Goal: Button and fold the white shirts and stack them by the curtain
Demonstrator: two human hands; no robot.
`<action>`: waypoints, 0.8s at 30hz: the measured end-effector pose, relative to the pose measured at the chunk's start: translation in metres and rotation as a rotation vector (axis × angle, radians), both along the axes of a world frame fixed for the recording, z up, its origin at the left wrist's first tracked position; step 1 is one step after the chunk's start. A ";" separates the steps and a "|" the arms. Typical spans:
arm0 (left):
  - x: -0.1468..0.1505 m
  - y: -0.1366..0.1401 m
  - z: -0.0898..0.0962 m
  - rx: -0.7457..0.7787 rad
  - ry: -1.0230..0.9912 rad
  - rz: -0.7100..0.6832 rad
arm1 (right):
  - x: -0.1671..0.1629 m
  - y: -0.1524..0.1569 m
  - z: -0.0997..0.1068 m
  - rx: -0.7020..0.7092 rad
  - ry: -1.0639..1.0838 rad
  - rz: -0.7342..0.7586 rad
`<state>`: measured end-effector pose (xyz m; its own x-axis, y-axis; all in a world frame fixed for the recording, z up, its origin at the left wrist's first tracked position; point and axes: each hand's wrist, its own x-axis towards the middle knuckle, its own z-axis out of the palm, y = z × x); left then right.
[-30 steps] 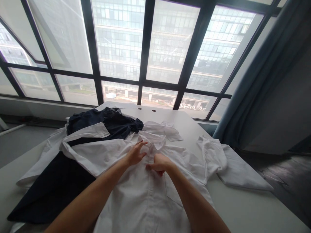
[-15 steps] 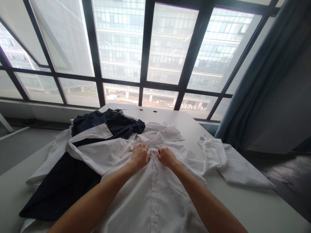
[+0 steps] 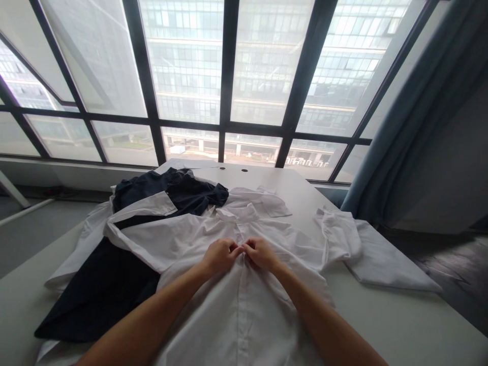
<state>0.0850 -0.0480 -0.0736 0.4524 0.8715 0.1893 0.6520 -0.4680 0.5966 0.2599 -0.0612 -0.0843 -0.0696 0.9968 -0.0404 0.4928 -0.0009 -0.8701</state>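
Observation:
A white button-up shirt (image 3: 213, 320) lies spread on the table, front side up, its collar pointing away from me and its placket running down the middle. My left hand (image 3: 222, 256) pinches the placket a little below the collar. Right beside it, my right hand (image 3: 260, 253) pinches the same strip from the other side. The fingertips of both hands nearly meet, with the cloth gathered slightly between them. Any button under the fingers is hidden. The shirt's left-lying sleeve is folded back over dark navy clothing (image 3: 99, 290).
More white clothing (image 3: 274, 206) lies beyond the collar. Folded white garments (image 3: 385, 254) rest at the right side of the white table (image 3: 377, 325). Large windows stand behind, and a blue-grey curtain (image 3: 396, 127) hangs at the right.
Both hands have moved slightly down the placket and closer together, until the fingertips nearly touch. The left fingers have gone from lying on the cloth to a pinch.

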 end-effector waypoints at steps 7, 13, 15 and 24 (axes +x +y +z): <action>0.001 0.001 -0.004 -0.020 -0.029 -0.033 | -0.003 -0.004 0.002 -0.077 0.208 0.042; 0.004 -0.002 -0.006 0.051 0.010 0.018 | -0.010 -0.004 0.003 0.033 -0.016 -0.002; 0.004 -0.002 -0.007 0.062 0.002 0.009 | -0.009 -0.004 0.003 0.034 -0.027 -0.012; 0.004 0.000 -0.011 -0.001 -0.138 0.035 | 0.005 0.001 -0.001 -0.099 0.147 0.091</action>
